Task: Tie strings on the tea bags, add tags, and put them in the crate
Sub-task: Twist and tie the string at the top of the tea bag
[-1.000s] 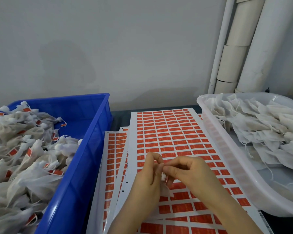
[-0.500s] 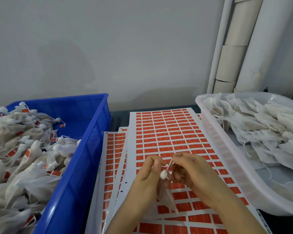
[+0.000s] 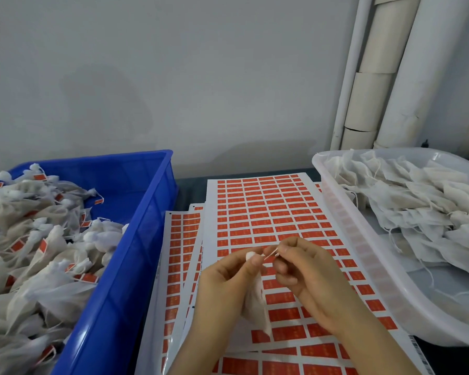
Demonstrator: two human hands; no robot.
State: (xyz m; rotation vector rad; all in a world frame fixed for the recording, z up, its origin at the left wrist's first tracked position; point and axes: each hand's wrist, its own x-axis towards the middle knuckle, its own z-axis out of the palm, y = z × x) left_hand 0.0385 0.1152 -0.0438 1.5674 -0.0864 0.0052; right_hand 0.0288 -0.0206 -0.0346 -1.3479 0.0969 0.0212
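Note:
My left hand (image 3: 225, 280) pinches the gathered neck of a white tea bag (image 3: 256, 307), whose body hangs down between my hands above the sticker sheets. My right hand (image 3: 306, 274) pinches the bag's string (image 3: 270, 256) between thumb and forefinger and holds it taut just right of the neck. Sheets of orange tags (image 3: 268, 212) lie spread on the table under both hands. The blue crate (image 3: 136, 239) at the left holds several tied, tagged tea bags (image 3: 33, 239).
A white plastic tub (image 3: 363, 255) at the right holds a pile of untied tea bags (image 3: 417, 204) with loose strings. White pipes (image 3: 377, 77) stand against the grey wall at the back right. More tag sheets (image 3: 179, 253) stick out from beneath the top one.
My hands have drawn slightly apart and the string now stretches between them. The bag's body has dropped lower below my left hand.

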